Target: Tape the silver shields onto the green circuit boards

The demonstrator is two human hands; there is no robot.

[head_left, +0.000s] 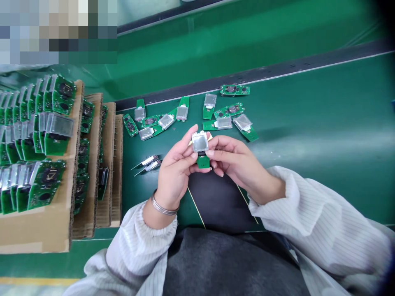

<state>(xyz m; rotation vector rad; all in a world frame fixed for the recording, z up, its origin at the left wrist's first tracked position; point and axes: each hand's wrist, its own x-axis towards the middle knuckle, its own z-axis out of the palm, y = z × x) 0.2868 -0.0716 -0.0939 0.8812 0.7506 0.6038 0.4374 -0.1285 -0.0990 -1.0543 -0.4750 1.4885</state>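
Between my two hands is a small green circuit board [203,162] with a square, silvery display [200,142] at its upper end. My left hand [177,164] grips it from the left, thumb by the display's lower corner. On the other side my right hand [234,154] pinches it, thumb and forefinger near the base of the display. A pale yellowish strip shows behind the display, partly covered by my fingers. Two slim metal-tipped tools [151,164], whose kind I cannot make out, lie left of my left hand.
Several circuit boards with displays [167,121] lie scattered beyond my hands, some showing their component side [230,110]. Cardboard holders [40,234] stand at the left, filled with rows of boards. A black mat [220,201] lies before me on the green table [324,144]. A dark rail [265,76] crosses behind.
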